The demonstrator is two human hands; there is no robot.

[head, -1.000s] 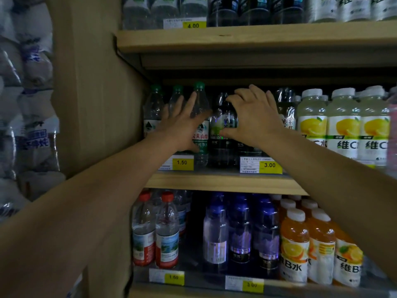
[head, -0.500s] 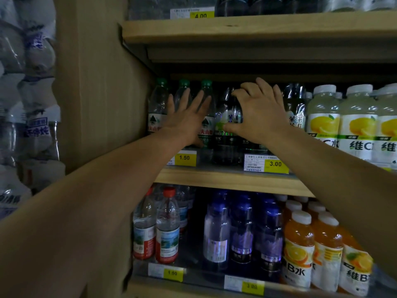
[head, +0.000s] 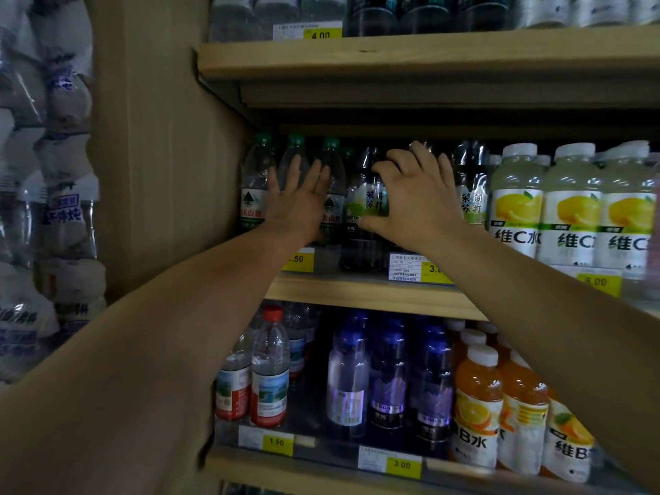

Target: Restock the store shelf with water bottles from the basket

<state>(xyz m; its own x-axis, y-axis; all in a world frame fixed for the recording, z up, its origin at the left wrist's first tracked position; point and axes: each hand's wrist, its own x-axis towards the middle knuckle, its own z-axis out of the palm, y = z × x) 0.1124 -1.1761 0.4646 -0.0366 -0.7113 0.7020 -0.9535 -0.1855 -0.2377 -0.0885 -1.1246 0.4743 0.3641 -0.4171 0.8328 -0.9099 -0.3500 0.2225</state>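
From the head camera, both arms reach to the middle shelf (head: 375, 296) of a wooden store unit. The left hand (head: 298, 205) lies flat, fingers straight and spread, against the green-capped water bottles (head: 254, 187) at the shelf's left end. The right hand (head: 416, 201) arches over the dark bottles (head: 364, 216) next to them, fingers bent across their shoulders and thumb low on a label; whether it truly grips one or only steadies the row I cannot tell. No basket shows here.

The water bottles look full, so likely moderately heavy, with thin clear walls that would give under a hard squeeze and a smooth, possibly slick skin. The labelled waist or the ridged shoulder below the cap seems the safest hold.

The shelf is pale wood with a clear strip carrying yellow price tags (head: 300, 260). To the right stand lemon drinks (head: 518, 209); below are red-capped waters (head: 269, 373), blue bottles (head: 387, 380) and orange drinks (head: 478, 405). Shrink-wrapped bottle packs (head: 57, 209) are stacked at far left; light is dim.
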